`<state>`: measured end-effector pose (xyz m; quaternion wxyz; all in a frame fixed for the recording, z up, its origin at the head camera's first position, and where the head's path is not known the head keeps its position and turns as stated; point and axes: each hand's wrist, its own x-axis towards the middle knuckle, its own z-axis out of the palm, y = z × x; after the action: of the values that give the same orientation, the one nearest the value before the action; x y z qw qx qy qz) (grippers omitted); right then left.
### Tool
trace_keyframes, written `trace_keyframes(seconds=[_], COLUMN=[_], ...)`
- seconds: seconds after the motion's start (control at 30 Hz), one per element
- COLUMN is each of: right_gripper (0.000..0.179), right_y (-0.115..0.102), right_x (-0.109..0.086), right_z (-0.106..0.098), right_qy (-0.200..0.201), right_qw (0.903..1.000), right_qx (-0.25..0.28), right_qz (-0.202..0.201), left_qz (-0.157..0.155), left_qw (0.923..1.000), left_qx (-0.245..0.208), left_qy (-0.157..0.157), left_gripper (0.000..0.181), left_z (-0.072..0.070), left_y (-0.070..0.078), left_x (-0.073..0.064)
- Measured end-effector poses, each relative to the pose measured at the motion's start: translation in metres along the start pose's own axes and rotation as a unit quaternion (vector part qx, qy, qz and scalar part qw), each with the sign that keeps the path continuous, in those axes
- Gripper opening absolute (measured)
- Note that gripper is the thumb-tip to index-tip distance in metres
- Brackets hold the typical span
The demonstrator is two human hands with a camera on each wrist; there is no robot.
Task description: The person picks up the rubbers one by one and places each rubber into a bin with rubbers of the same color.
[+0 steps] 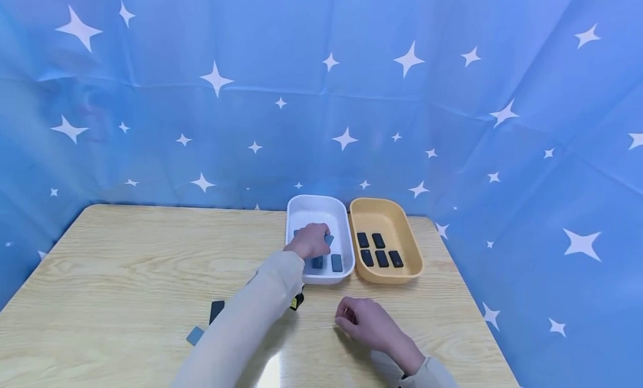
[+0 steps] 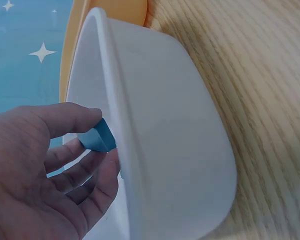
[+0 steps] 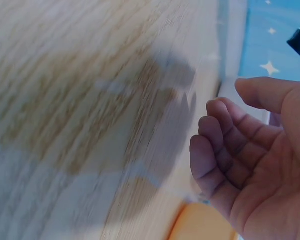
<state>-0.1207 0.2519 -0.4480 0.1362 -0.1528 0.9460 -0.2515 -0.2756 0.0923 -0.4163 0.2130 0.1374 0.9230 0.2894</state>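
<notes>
Over the inside of the white bin [image 1: 317,209], my left hand [image 1: 307,241] pinches a small blue block [image 2: 99,136] between thumb and fingers. Several blue-grey blocks lie on the bin's floor, one of them a blue-grey block [image 1: 336,263] near the front right corner; the hand partly hides others. My right hand [image 1: 370,324] is above the table in front of the bins, its fingers loosely curled and holding nothing. In the right wrist view, the fingers [image 3: 204,157] and thumb stand apart with a gap between them.
Touching or close beside the white bin is an orange-yellow bin [image 1: 399,226] with several black blocks [image 1: 382,258]. On the wooden table [image 1: 125,265], left of my left forearm, lie a black block [image 1: 216,310] and a blue-grey block [image 1: 194,335]. Behind the table hangs a blue star-patterned curtain [image 1: 281,42].
</notes>
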Motion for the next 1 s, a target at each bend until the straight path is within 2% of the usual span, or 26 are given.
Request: trace_keyframes(seconds=[0.13,0.47,0.67,0.9,1.0], right_gripper=[0.006,0.006,0.005,0.007,0.007], right_y=[0.002,0.007,0.010,0.013,0.014], right_x=[-0.002,-0.009,-0.009,-0.008,-0.008], right_z=[0.000,-0.003,-0.003,-0.003,-0.002], right_qy=[0.014,0.010,0.003,0.007,0.007], right_qw=[0.9999,0.9999,0.9996,0.9997,0.9998], right_qx=[-0.007,0.002,0.009,0.009,0.008], right_qz=[-0.003,0.011,0.026,0.019,0.019], left_qz=[-0.014,-0.027,-0.022,-0.045,-0.048], left_qw=[0.9999,0.9996,0.9993,0.9976,0.9975], left_qx=[0.006,0.002,0.019,0.012,0.000], left_qy=[-0.002,0.002,0.023,0.051,0.052], left_gripper=[0.043,0.019,0.019,0.027,0.024], left_z=[0.002,0.019,0.024,0.029,0.032], left_y=[0.003,0.011,0.010,0.015,0.016], left_x=[0.010,0.029,0.033,0.038,0.040])
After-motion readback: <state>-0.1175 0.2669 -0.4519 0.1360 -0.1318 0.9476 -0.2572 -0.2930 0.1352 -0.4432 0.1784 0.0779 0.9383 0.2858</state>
